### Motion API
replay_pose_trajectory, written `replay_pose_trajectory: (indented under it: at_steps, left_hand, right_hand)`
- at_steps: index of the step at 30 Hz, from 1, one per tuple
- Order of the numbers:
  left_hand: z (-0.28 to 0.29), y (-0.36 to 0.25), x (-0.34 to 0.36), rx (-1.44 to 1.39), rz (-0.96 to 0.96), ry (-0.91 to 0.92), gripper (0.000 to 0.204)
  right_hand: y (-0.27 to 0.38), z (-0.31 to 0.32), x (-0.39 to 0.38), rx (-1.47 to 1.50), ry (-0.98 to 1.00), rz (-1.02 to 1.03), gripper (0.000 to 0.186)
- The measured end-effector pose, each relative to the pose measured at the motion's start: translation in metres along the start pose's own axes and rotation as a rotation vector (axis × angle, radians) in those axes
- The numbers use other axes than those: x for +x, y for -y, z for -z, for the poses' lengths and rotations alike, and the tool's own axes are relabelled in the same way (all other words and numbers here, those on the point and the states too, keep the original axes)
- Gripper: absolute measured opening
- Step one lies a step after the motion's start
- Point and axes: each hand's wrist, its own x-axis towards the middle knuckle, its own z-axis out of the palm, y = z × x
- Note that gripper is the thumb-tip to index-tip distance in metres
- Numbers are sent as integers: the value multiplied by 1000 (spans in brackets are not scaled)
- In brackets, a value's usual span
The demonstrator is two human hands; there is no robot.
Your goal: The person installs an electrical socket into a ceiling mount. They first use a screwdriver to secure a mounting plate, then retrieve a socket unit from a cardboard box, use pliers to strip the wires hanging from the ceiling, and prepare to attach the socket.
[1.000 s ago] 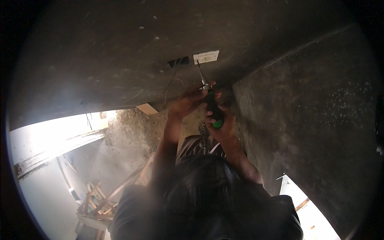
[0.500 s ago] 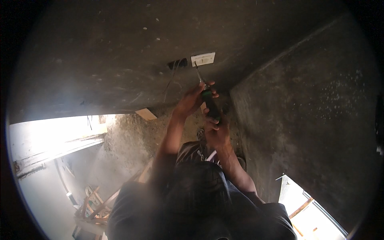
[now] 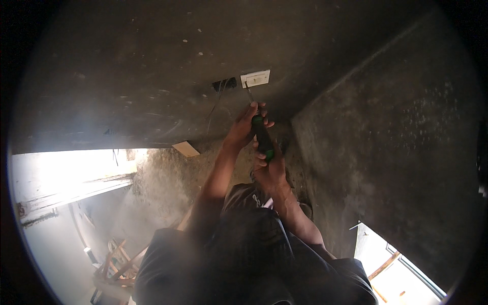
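Observation:
A screwdriver [image 3: 262,133] with a dark green handle reaches up to a white electrical faceplate [image 3: 254,78] on the dark plastered wall, its tip at the plate's lower left. My left hand [image 3: 242,127] grips the upper handle near the metal shaft, thumb and fingertips round it. Lower down, my right hand [image 3: 269,170] holds the handle's bottom end. Just left of the plate is a dark recessed box [image 3: 223,84] with loose wires hanging out of it.
A stained plaster side wall [image 3: 396,142] rises at the right, with a bright opening [image 3: 381,259] low in it. At the left are another bright opening [image 3: 66,173] and a pile of wooden pieces [image 3: 117,264]. A pale board [image 3: 185,149] lies below the wires.
The view has shifted slightly, so plate and box sit a little left and lower. My right hand appears lower on the frame, still on the handle; both hands keep hold of the screwdriver.

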Motion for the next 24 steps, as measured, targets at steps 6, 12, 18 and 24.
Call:
replay_pose_trajectory:
  at_steps: [6,12,18,24]
  left_hand:
    - [4,13,6,57,-66,-80,42]
    - [0,9,8,105,-51,-122,37]
    - [4,10,14,58,-87,-113,35]
    - [-8,10,17,120,-99,-204,33]
  right_hand:
    - [-11,-11,0,-1179,-141,639,39]
    - [-2,0,2,146,212,-24,40]
    - [-18,-45,-5,-1325,-249,598,42]
    - [-1,-6,8,-421,-24,288,41]
